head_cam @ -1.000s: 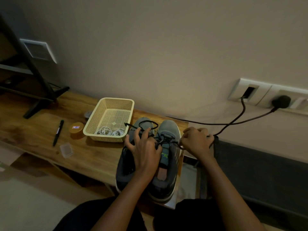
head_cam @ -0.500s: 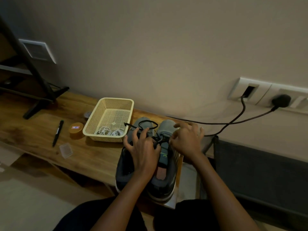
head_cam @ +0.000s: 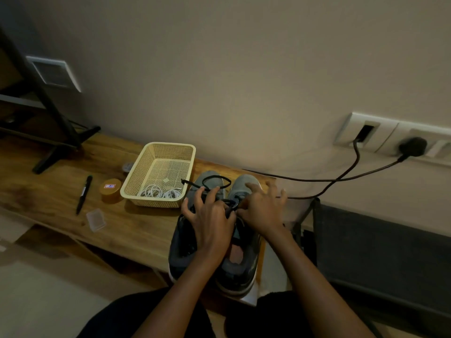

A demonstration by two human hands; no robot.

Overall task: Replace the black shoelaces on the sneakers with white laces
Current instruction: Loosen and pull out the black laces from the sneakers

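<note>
A: What is held in the right hand (head_cam: 262, 208)?
B: The black lace (head_cam: 228, 203) is pinched between its thumb and forefinger at the eyelets of one shoe. The other fingers are spread wide.
A: And the left hand (head_cam: 210, 220)?
B: It is laid over the sneakers (head_cam: 244, 259), with its fingers bent and fanned across the tongue of the one beside the basket (head_cam: 170, 145). Whether any lace is gripped by it cannot be told.
A: Where are the sneakers set?
B: They are set side by side at the right end of the table (head_cam: 61, 191), heels at the near edge and toes to the wall. A loop of black lace is seen on one toe, its tip reaching over the basket's rim.
A: And the white laces (head_cam: 158, 192)?
B: They are coiled in the basket's near end. Further left, a round tin (head_cam: 110, 190), a pen (head_cam: 84, 193) and a small clear box (head_cam: 95, 219) are laid out. Two cables (head_cam: 341, 178) are run from the wall sockets (head_cam: 366, 132) behind the right hand.
</note>
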